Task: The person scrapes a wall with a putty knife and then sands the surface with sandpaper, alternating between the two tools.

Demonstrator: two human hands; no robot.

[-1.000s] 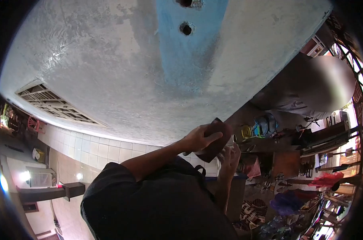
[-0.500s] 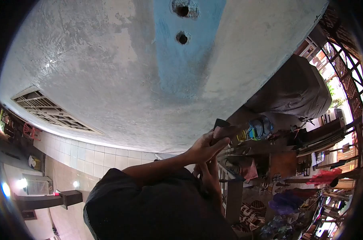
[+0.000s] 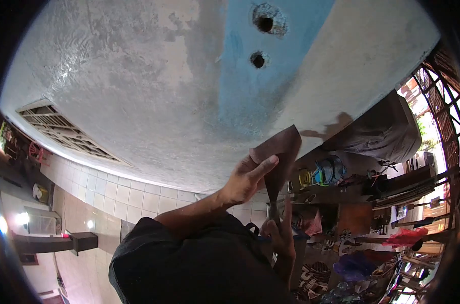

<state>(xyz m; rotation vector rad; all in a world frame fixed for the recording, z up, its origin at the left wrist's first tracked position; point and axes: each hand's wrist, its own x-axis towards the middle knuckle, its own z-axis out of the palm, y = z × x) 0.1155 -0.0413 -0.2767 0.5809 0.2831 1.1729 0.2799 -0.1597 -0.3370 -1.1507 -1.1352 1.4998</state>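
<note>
My left hand (image 3: 246, 178) grips a dark brown sheet (image 3: 279, 154), its thumb laid across the face of the sheet. The sheet is bent, with one corner pointing up in front of the wall (image 3: 154, 101). Below and to the right, my right hand (image 3: 280, 235) is closed at the narrow lower end of the sheet, with one finger stretched upward. What exactly its fingertips hold is too small to tell. Two rough holes show in the blue stripe (image 3: 245, 86) of the wall.
A vent grille (image 3: 67, 133) is set in the wall at the left. White tiles (image 3: 138, 200) run below the wall. On the right are a dark covered object (image 3: 387, 126), a blue and yellow item (image 3: 328, 169), a red bag (image 3: 406, 237) and clutter.
My hands have moved apart, the left one up and left, the right one down. The sheet, earlier small and folded between them, is opened out. The view of the wall has shifted.
</note>
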